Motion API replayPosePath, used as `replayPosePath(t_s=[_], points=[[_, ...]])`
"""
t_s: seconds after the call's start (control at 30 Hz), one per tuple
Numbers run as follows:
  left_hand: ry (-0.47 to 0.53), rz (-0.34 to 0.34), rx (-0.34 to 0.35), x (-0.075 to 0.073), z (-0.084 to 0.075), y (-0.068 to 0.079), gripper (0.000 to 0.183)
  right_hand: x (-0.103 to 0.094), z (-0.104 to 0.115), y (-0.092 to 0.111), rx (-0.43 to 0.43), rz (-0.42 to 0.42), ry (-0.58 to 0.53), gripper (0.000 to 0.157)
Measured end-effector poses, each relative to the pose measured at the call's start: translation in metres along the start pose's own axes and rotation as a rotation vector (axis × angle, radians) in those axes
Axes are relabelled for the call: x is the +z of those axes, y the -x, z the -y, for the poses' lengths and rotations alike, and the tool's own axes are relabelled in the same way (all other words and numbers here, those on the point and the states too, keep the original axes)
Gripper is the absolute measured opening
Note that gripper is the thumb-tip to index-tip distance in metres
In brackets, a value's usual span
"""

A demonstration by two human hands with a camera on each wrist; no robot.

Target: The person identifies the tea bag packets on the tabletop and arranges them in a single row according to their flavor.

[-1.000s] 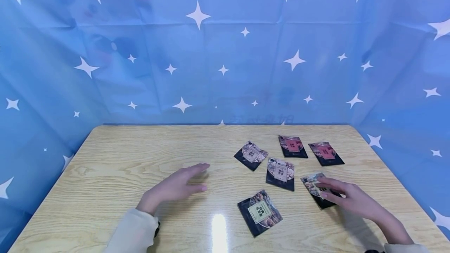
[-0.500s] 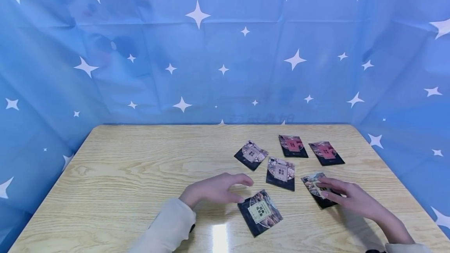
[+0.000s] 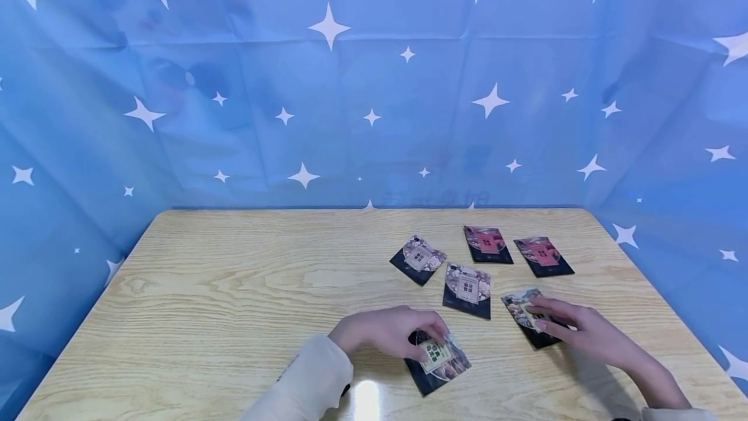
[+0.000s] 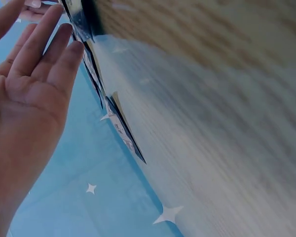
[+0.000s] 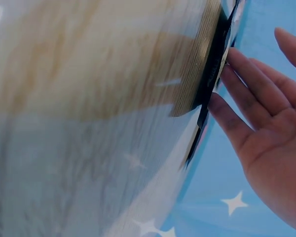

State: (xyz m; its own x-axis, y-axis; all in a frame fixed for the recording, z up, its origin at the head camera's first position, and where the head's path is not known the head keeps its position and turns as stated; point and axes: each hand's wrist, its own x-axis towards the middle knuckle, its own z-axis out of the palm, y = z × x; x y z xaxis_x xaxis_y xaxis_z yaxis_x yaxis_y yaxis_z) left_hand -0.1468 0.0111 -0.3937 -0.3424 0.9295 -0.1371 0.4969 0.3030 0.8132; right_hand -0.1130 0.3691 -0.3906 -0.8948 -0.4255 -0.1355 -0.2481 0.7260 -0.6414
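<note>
In the head view a dark sachet with a pale green label [image 3: 442, 369] lies near the table's front. My left hand [image 3: 394, 332] is over its upper left part, fingers and thumb reaching down to it. A second green-labelled sachet [image 3: 539, 339] lies to the right, under the fingertips of my right hand [image 3: 593, 332]. Fairly straight fingers show on the left hand [image 4: 32, 103] in the left wrist view. The right wrist view shows the right hand [image 5: 274, 118] with extended fingers touching the face of a dark sachet [image 5: 214, 59]; the thumb stands apart.
Two sachets with pale pink labels [image 3: 467, 290] lie in the middle right of the wooden table [image 3: 234, 265]. Behind them are two red-labelled sachets [image 3: 488, 243]. A blue star-patterned cloth [image 3: 374, 83] hangs around the table's back and sides.
My left hand has moved right across the table and come down over the front green-labelled sachet. The right hand has stayed on its sachet.
</note>
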Motion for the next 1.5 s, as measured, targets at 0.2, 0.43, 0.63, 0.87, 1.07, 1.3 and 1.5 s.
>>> replayPosePath(t_s=[0.2, 0.43, 0.63, 0.87, 1.07, 1.3, 1.5], points=[[-0.024, -0.003, -0.036, 0.002, 0.000, -0.001, 0.042, 0.000, 0.000, 0.001, -0.005, 0.009, -0.009, 0.048], [-0.006, -0.031, -0.063, 0.002, 0.005, 0.006, 0.043, 0.000, -0.001, 0.001, 0.001, 0.016, -0.017, 0.047], [0.015, -0.060, -0.074, -0.002, 0.003, 0.013, 0.041, 0.000, -0.003, 0.001, 0.000, 0.006, 0.012, 0.046], [0.062, -0.045, -0.063, -0.003, -0.001, 0.013, 0.041, 0.000, -0.003, 0.002, 0.001, -0.001, 0.019, 0.045], [0.046, -0.048, -0.074, -0.001, 0.002, 0.013, 0.040, 0.001, -0.003, 0.001, 0.001, -0.007, 0.044, 0.044], [-0.031, -0.110, -0.092, -0.003, 0.012, 0.023, 0.041, 0.001, -0.004, 0.002, -0.014, -0.030, 0.086, 0.042], [-0.020, -0.187, -0.162, -0.013, 0.022, 0.045, 0.044, 0.001, -0.003, 0.002, 0.003, -0.017, 0.053, 0.044]])
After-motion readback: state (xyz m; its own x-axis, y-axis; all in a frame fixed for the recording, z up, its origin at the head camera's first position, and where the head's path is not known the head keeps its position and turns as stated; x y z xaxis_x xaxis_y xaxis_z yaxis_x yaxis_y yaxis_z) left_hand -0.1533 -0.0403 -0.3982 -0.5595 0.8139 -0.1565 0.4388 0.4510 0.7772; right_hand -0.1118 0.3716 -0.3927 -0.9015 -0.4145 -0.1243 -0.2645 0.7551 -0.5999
